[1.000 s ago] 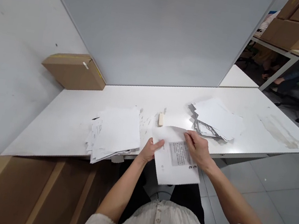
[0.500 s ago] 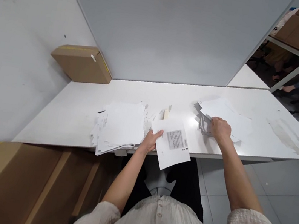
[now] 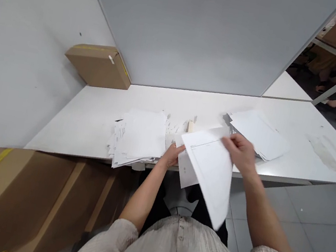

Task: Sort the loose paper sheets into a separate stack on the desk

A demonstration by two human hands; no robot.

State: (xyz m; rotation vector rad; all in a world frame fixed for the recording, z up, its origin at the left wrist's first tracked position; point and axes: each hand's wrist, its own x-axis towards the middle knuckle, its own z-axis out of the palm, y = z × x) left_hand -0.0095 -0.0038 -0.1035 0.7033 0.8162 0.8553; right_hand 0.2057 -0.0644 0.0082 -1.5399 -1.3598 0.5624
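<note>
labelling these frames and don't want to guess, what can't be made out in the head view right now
All in the head view:
Most of the face of the lower sheet: covered by the upper sheet.
Wording on the upper sheet: too small and faint.
Near end of the pale block: hidden by paper.
Some fingertips of the left hand: hidden by paper.
Top of the whiteboard: cut off by the picture's upper edge.

Desk [image 3: 68, 126]: whiteboard [image 3: 195, 40] stands along rear edge; cardboard box [image 3: 100, 67] sits at rear left corner; paper stack [image 3: 145, 133] lies left, second paper stack [image 3: 261, 135] right, block [image 3: 190, 126] between; sheet [image 3: 213, 163] hangs over front edge, before block; cartons [image 3: 39, 199] stand front left
</note>
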